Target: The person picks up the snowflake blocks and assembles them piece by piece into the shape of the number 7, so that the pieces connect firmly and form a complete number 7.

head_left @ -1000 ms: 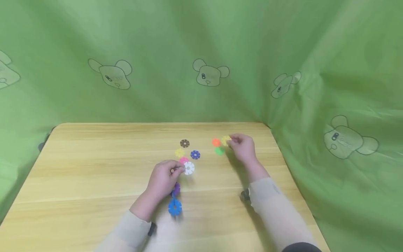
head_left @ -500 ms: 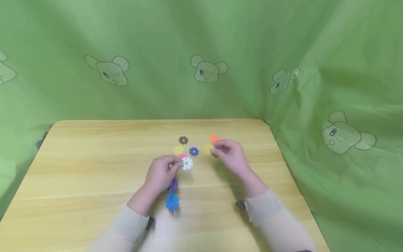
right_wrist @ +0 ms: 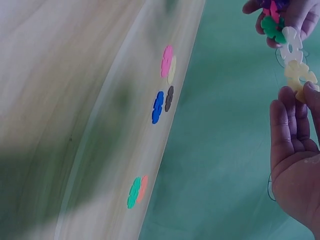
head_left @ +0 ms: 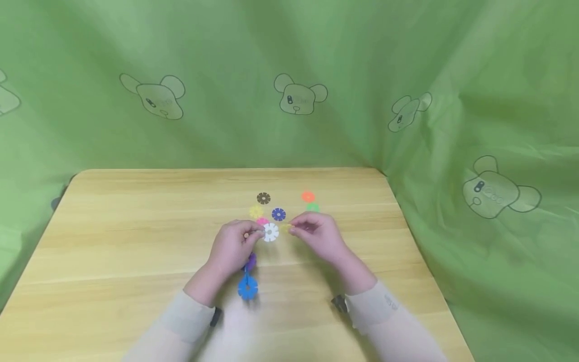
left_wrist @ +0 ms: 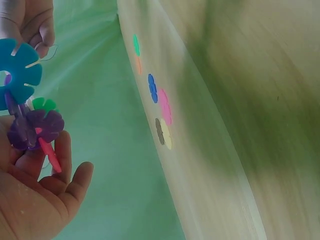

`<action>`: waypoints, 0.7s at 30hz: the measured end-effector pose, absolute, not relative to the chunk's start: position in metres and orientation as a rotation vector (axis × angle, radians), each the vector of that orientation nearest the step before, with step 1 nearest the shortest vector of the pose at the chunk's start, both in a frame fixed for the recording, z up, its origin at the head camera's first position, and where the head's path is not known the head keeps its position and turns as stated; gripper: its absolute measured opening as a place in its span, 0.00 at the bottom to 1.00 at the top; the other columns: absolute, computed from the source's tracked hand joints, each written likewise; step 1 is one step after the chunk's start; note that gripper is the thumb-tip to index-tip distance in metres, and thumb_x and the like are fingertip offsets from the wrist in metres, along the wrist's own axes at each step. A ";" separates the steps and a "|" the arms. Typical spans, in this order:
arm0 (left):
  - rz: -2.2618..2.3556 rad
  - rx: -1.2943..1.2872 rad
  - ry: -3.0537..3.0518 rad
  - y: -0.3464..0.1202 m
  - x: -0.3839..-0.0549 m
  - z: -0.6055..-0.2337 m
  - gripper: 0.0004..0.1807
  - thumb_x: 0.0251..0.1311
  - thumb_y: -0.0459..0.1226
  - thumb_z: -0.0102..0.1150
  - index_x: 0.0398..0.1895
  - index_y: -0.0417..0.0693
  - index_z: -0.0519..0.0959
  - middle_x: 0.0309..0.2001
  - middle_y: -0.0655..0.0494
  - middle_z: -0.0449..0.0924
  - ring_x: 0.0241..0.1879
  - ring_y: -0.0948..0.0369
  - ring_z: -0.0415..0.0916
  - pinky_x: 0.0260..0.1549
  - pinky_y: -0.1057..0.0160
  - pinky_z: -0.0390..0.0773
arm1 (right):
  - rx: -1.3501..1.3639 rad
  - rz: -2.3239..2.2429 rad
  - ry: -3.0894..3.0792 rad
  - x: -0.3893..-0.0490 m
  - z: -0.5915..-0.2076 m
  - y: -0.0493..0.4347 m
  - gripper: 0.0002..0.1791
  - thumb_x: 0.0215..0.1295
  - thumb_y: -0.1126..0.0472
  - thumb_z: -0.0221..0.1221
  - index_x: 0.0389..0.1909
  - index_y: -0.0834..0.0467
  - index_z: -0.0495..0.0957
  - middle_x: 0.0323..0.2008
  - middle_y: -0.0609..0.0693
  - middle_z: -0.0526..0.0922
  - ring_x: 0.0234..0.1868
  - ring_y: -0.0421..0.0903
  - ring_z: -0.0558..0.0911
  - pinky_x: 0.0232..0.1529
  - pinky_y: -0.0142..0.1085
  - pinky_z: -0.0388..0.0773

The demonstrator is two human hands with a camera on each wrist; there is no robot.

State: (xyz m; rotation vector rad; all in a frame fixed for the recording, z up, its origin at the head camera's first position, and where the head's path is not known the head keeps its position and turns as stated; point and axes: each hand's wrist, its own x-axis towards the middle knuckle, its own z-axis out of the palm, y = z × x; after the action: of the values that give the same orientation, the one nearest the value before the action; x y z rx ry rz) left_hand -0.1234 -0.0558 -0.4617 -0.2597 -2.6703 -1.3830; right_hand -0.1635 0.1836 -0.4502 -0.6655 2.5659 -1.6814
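My left hand (head_left: 230, 246) grips a chain of slotted plastic flower discs joined edge to edge. A blue disc (left_wrist: 31, 75) and a purple disc (left_wrist: 52, 122) hang at its lower end, followed by a pink-red disc (left_wrist: 49, 152) and a green disc (right_wrist: 272, 30). The white disc (head_left: 274, 236) pokes out past the left fingertips. Between thumb and fingers, my right hand (head_left: 321, 236) pinches a pale yellow disc (right_wrist: 294, 70), seen nearly edge-on in the head view. It faces the white disc's right side; whether they touch I cannot tell.
On the wooden table (head_left: 135, 301) beyond the hands lie loose discs: brown (head_left: 260, 198), yellow (head_left: 253, 211), dark blue (head_left: 274, 215) and pink (head_left: 262, 220). Orange (head_left: 308, 197) and green discs (head_left: 312, 207) lie farther right. A green curtain (head_left: 226, 125) hangs behind.
My right hand has carried the yellow disc leftward and nearer, from beside the orange and green discs to the white disc, turning it edge-on. The left hand stays nearly still with the chain.
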 end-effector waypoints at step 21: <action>-1.392 -0.260 -2.610 -0.050 -0.118 -0.458 0.05 0.67 0.35 0.71 0.41 0.42 0.90 0.39 0.51 0.89 0.30 0.64 0.79 0.45 0.54 0.87 | -0.720 -1.705 2.636 -0.152 -0.446 0.178 0.07 0.59 0.77 0.71 0.36 0.66 0.88 0.34 0.61 0.89 0.35 0.48 0.88 0.40 0.35 0.89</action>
State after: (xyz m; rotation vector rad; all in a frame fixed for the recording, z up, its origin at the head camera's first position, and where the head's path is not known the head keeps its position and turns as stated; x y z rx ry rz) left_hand -0.1185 -0.0502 -0.4582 -0.2600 -2.6095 -1.3918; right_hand -0.1516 0.1777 -0.4465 -0.7200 2.6356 -1.7054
